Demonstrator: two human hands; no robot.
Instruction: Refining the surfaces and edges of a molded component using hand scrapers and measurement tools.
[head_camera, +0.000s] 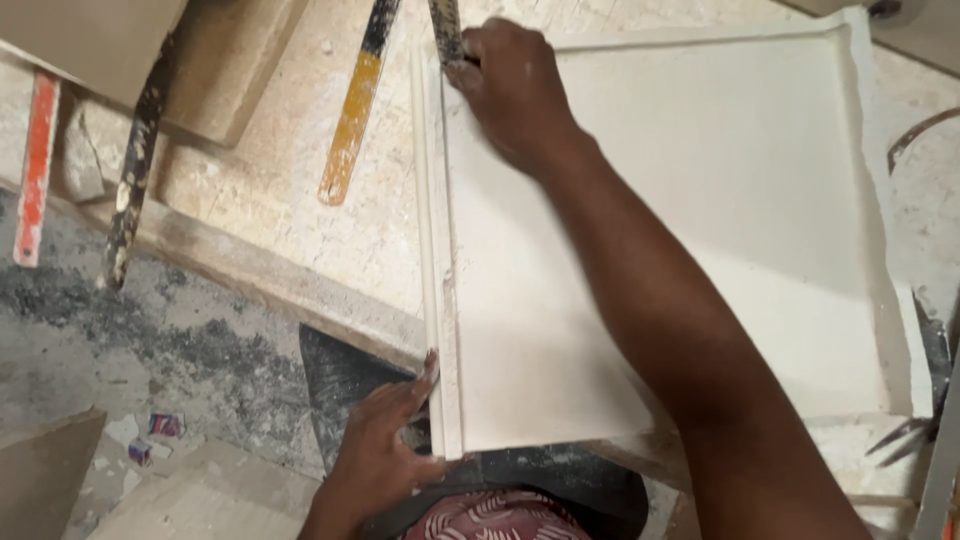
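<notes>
The white plaster panel (650, 250) lies flat on the dusty workbench (270, 200), its near edge overhanging. At its far left corner, a flat blade (447, 30) is gripped by the right hand (515, 90), fingers closed. The near left rim is pinched by the left hand (385, 440). The blade should be drawn evenly along the rim. Left of the panel lies a yellow-handled tool (350, 110); beyond it, grey concrete floor (120, 330).

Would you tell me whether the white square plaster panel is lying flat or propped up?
Flat: the white square plaster panel lies face-up on the workbench, near edge overhanging.
</notes>
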